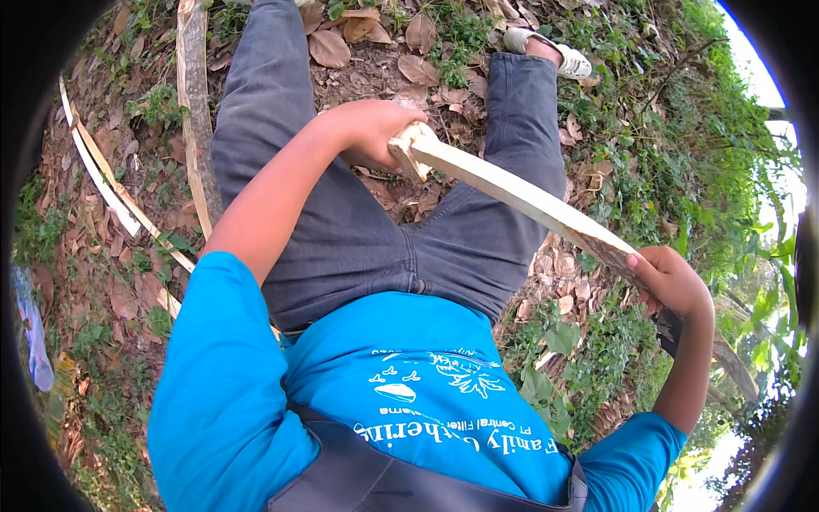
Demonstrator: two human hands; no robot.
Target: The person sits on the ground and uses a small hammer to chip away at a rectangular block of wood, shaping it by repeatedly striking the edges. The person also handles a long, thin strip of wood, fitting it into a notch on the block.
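A long split strip of wood (520, 194), pale on its cut face with brown bark along one edge, slants across in front of my lap. My left hand (375, 132) is closed at its thick, rough-cut end, over my thighs; some fingers are hidden behind the wood. Farther along, my right hand (670, 280) grips the strip, thumb on top. A brownish length reaches past that hand toward the right rim, seemingly the same strip. Just below the right hand is a dark object (670, 331) that I cannot make out.
My legs in grey trousers (341, 222) are spread on leaf-strewn ground. To the left lie a barked split log (194, 111) and thin pale wood strips (98, 175). A bluish plastic-like piece (32, 328) is at the left rim. Green plants (682, 162) grow at right.
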